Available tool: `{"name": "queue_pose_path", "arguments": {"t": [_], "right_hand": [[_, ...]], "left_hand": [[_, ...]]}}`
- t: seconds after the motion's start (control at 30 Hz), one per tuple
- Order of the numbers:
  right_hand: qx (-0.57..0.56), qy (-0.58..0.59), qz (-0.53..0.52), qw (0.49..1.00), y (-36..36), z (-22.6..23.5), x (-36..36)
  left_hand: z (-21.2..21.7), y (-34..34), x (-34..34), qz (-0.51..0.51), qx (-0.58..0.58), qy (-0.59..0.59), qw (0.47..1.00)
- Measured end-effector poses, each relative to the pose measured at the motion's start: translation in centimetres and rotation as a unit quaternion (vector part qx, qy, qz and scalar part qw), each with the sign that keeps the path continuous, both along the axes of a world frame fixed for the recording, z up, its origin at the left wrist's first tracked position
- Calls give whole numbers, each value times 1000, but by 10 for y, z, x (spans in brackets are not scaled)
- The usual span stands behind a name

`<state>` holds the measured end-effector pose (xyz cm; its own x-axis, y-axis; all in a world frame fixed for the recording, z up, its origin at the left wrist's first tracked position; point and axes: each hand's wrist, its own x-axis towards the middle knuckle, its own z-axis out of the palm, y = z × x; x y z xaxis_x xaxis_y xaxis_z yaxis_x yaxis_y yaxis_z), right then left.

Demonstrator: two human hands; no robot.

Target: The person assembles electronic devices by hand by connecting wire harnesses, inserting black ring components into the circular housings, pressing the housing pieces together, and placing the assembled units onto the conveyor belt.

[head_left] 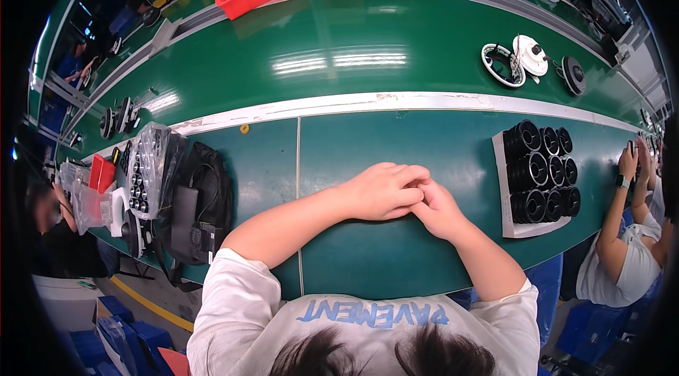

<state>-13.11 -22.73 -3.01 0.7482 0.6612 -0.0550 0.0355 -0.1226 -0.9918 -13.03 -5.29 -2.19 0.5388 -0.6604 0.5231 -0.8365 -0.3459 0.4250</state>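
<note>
Both hands rest clasped on the green bench (353,263), left hand (385,192) folded over right hand (437,212), holding nothing; black rings on a tray (511,229) lie to their right.

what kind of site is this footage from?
Most likely a factory assembly line. A long green conveyor belt runs past seated workers, a tray of black ring-shaped parts lies to the right, and part-built round units ride the belt. The left hand and right hand rest clasped.
</note>
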Motion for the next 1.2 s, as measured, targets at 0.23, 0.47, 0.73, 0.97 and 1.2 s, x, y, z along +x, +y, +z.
{"name": "queue_pose_path", "arguments": {"t": [0.23,0.47,0.73,0.97,1.2], "right_hand": [[0,-43,-8,999,-1,-2,0],[7,-29,-1,1000,-1,2,0],[-31,-55,1,998,-2,7,-2],[-30,-50,-5,998,-3,6,-2],[-38,-66,-10,997,-1,7,-2]], "left_hand": [[2,-2,0,6,12,-9,1000],[1,-2,0,7,10,1,1000],[3,-1,1,-4,-9,-12,1000],[4,-1,1,-37,-12,4,999],[0,-2,3,-24,-2,-39,999]]}}
